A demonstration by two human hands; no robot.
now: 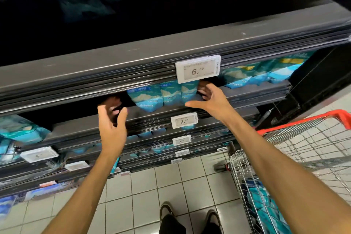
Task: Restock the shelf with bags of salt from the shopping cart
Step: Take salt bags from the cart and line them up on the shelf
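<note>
Two shoes (190, 218) down low on white tiles. Higher up, left hand (112, 125) with fingers loosely curled, holding nothing, just left of the standing blue salt bags (161, 95). Right hand (207, 99) with thumb stuck out, fingertips tucked behind the bags' right side. Probably soft, squishy, heavy for their size and a bit slippery; best squeezed from both sides. More bags in the cart (296, 157), right of the shelf (247, 99).

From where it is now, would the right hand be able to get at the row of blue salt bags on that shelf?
Probably yes. The right hand is already at the right end of the salt bags, its fingers inside the shelf opening, with nothing between them.
</note>
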